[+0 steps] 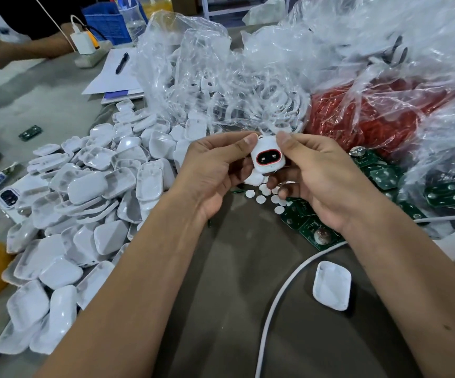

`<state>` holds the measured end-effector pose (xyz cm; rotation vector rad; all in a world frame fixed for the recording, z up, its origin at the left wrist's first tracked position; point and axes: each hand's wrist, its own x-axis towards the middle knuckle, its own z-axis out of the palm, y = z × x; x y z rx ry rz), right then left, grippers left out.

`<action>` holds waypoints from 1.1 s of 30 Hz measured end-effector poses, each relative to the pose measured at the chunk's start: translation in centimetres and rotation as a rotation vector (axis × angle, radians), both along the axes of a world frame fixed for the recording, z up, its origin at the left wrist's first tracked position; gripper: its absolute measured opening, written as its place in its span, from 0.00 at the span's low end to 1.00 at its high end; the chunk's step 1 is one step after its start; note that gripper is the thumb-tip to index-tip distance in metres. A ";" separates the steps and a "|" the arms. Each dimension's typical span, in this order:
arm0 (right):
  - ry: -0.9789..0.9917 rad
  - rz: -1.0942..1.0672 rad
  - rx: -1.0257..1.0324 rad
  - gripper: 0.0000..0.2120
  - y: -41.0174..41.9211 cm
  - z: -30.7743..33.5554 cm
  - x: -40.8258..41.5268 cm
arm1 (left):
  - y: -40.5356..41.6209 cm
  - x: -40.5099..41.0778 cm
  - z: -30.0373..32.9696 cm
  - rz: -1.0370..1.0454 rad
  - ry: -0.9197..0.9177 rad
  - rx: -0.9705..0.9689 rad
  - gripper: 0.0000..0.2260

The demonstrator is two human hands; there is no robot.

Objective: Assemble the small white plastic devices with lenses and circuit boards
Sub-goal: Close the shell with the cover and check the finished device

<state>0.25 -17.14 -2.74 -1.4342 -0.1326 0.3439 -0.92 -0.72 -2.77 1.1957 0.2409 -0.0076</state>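
Observation:
A small white device (267, 156) with a red-rimmed dark lens window is held up in the middle of the view. My left hand (215, 170) pinches its left side with thumb and fingers. My right hand (313, 175) pinches its right side and top corner. Below the hands lie several small white round discs (261, 198). Green circuit boards (378, 175) lie to the right, some with round domes. A big heap of white plastic shells (84, 203) fills the left. One single white shell (332, 285) lies alone at the lower right.
Clear plastic bags (220, 77) of white parts and a bag of red parts (362, 113) stand behind the hands. A white cable (278, 296) curves across the grey table. Papers with a pen (122, 63), a power strip (87, 54) and another person's arm (16, 50) are at the back left.

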 end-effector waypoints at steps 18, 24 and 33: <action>-0.146 -0.188 -0.015 0.09 0.9 -0.3 -0.3 | -0.4 0.4 -0.6 0.013 -0.024 0.071 0.03; -0.100 -0.138 0.061 0.12 0.8 0.0 -0.2 | -0.8 0.2 -0.7 0.011 -0.042 0.081 0.07; -0.069 -0.148 0.093 0.12 0.7 0.1 0.0 | -1.9 -0.1 -0.3 0.053 -0.006 -0.005 0.09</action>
